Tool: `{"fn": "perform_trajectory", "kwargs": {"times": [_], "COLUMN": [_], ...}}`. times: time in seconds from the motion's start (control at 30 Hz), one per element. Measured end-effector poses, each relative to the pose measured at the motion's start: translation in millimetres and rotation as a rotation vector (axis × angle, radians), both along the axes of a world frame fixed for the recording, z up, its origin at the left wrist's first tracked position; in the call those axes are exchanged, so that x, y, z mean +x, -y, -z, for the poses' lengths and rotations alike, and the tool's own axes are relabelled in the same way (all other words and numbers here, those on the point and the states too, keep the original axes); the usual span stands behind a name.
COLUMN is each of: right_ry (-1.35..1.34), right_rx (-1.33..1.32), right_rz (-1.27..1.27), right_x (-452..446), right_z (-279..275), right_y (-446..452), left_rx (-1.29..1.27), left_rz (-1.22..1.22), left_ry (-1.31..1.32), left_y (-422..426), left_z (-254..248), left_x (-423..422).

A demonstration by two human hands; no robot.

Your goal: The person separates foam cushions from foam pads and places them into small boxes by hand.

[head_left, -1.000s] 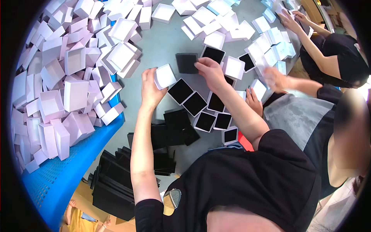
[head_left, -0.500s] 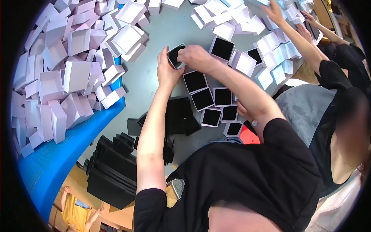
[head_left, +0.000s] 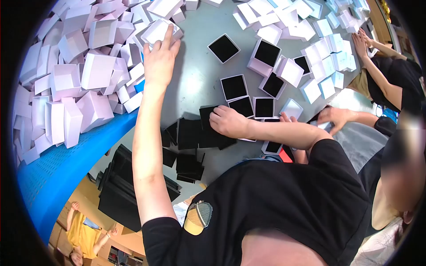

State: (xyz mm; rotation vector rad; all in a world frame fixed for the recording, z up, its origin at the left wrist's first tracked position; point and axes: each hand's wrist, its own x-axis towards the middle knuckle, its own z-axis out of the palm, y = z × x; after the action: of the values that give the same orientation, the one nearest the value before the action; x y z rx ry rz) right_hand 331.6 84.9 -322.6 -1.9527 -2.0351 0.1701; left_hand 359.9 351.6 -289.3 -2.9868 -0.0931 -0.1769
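Observation:
My left hand point(head_left: 160, 62) reaches with fingers stretched apart over the edge of the box pile, its fingertips at an open white box point(head_left: 155, 32). Beside the stack of black square pads point(head_left: 188, 133), my right hand point(head_left: 228, 122) has its fingers bent on the edge of a black pad point(head_left: 206, 116); its thumb is hidden. A white box with a black insert point(head_left: 224, 48) lies alone on the grey table. Several more boxes with black inserts point(head_left: 234, 87) sit close together behind and beside my right hand.
A blue perforated bin point(head_left: 75, 162) heaped with white boxes point(head_left: 100, 71) stands at the left. More white boxes point(head_left: 270, 17) lie at the back right. Dark panels point(head_left: 122, 188) stand below the table edge. Co-workers' hands point(head_left: 335, 117) are at the right.
The box that both hands held now lies on the table with its black insert. My left hand has moved up to the white boxes; my right hand has come down to the black pads.

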Motion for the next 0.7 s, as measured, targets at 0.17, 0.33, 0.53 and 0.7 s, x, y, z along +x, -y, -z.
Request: {"fn": "perform_trajectory", "kwargs": {"times": [0.17,0.33,0.53,0.7], "right_ry": [-0.052,-0.612,-1.167,-0.441], "right_rx": [0.032,0.197,0.318,0.377], "right_rz": [-0.032,0.344,0.96,0.154], "right_x": [-1,40,94,66], "right_z": [6,-19,-38,-21], "right_y": [12,4,-13,-52], "left_rx": [-0.188,-0.4,-0.878,-1.4], "left_rz": [-0.009,-0.13,-0.246,-0.395], "left_ry": [0.02,0.11,-0.05,0.258], "left_y": [-11,31,78,93], "left_z": [-13,-62,17,96], "left_x": [6,-46,-92,-85]}}
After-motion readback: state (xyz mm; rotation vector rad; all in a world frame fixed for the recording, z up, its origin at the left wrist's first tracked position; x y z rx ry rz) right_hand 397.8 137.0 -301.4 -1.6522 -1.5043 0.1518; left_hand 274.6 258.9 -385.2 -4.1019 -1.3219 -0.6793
